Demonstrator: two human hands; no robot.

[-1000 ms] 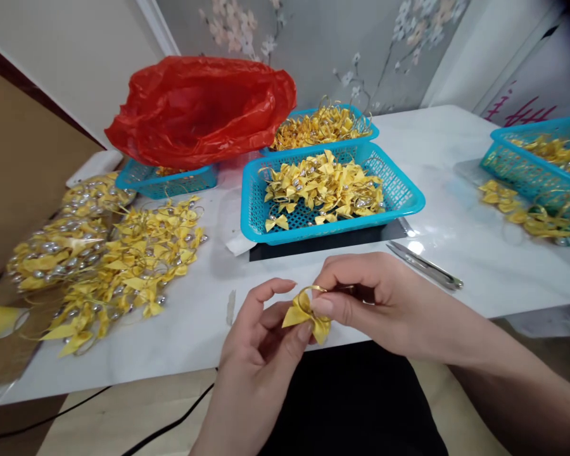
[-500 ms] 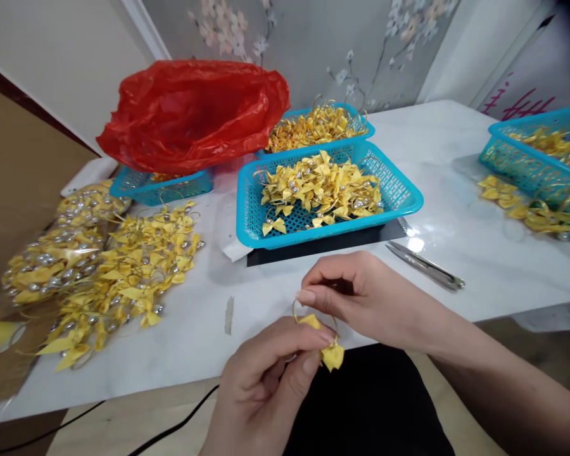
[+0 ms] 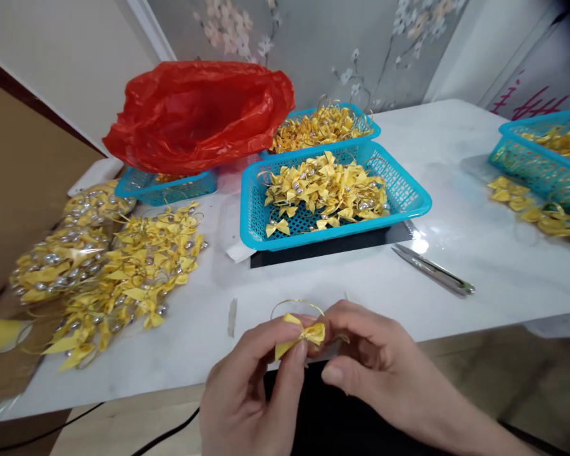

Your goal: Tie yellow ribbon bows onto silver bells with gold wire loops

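At the table's (image 3: 456,253) near edge, the left hand (image 3: 247,392) and right hand (image 3: 375,367) pinch a yellow ribbon bow (image 3: 300,337) with a gold wire loop (image 3: 297,304). The thin wire could slip free; scissors (image 3: 434,271) and the blue basket (image 3: 332,199) lie beyond.

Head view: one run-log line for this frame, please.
left hand: pinches yellow bow | right hand: holds bow's gold wire loop | nearest: blue basket of bows, scissors on table
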